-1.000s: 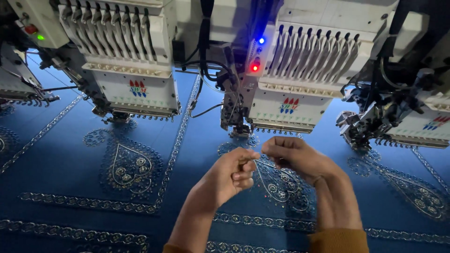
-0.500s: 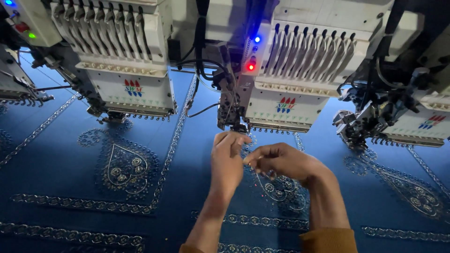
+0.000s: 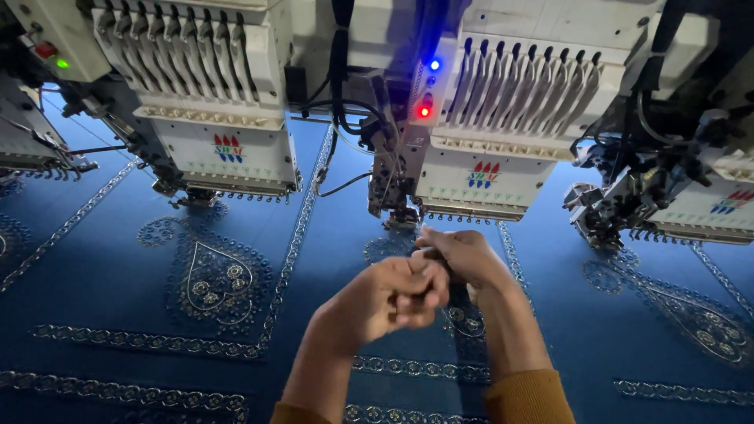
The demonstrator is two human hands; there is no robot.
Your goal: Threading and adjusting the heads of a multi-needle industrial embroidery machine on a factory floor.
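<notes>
A: How many hands are in view, and where are they?

B: Two, both the person's own. The left hand point(image 3: 393, 294) and the right hand point(image 3: 463, 255) meet over the blue cloth point(image 3: 102, 267), touching each other, just below the middle embroidery head point(image 3: 479, 169).

A: What are the fingers doing?

B: The left hand's fingers are curled in tight, almost a fist, tips pressed toward the right hand. The right hand's fingers are bent and pinched close together too. Whatever is nipped between them is too fine or too hidden to make out; I cannot tell if it is a thread.

A: How many machine heads do you count?

B: Three with coloured emblems: the left embroidery head point(image 3: 224, 153), the middle one and the right embroidery head point(image 3: 722, 208), which is cut by the frame edge. A fourth shows only as a sliver at the far left.

A: Lights?

B: Four. A blue lamp point(image 3: 434, 65) with a red lamp point(image 3: 424, 111) under it, beside the middle head. A green lamp point(image 3: 61, 63) and a red one near it at the upper left.

A: And on the cloth?

B: One whole stitched heart-shaped motif point(image 3: 217, 281) left of the hands, and another partly under them. A stitched border point(image 3: 149, 345) runs across, near the wrists.
</notes>
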